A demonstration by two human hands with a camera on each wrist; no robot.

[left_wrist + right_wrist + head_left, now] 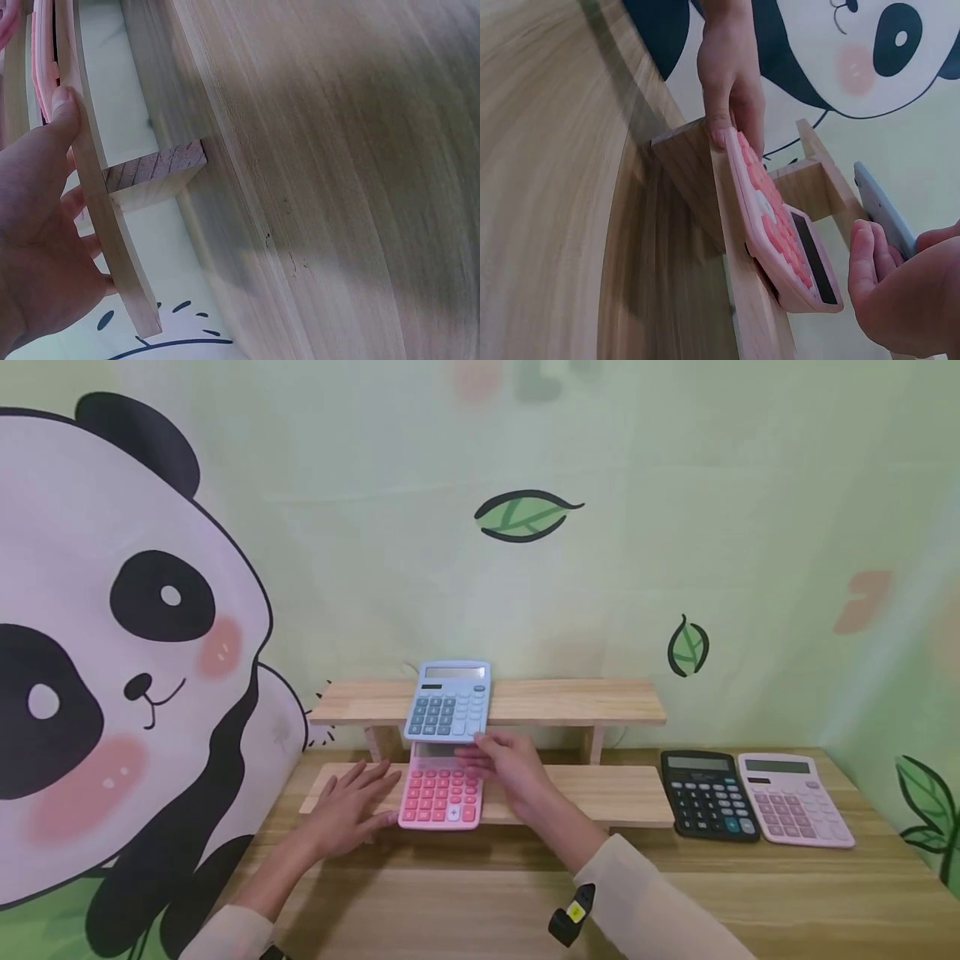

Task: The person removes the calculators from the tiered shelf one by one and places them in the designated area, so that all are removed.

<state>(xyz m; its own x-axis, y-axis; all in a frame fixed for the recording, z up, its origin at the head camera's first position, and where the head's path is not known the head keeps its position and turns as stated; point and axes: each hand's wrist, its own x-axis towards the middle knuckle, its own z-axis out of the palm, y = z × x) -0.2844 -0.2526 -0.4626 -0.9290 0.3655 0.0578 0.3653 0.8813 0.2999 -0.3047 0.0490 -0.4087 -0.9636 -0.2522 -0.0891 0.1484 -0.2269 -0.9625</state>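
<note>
A blue calculator (447,700) tilts over the front edge of the upper wooden shelf (577,700), keys facing me. My right hand (519,774) pinches its lower right corner, thumb on top and fingers beneath, as the right wrist view shows. Below it, a pink calculator (441,799) lies on the lower shelf (585,789), its display partly covered by my right fingers in the head view. My left hand (347,814) rests on the lower shelf with fingers spread, the thumb at the pink calculator's lower left side; the left wrist view has that thumb (64,112) by the shelf edge.
Right of the shelves, a black calculator (709,797) and a pale pink calculator (795,802) lie side by side on the wooden table (480,893). Behind stands a green backdrop (390,552) with a printed panda (157,585).
</note>
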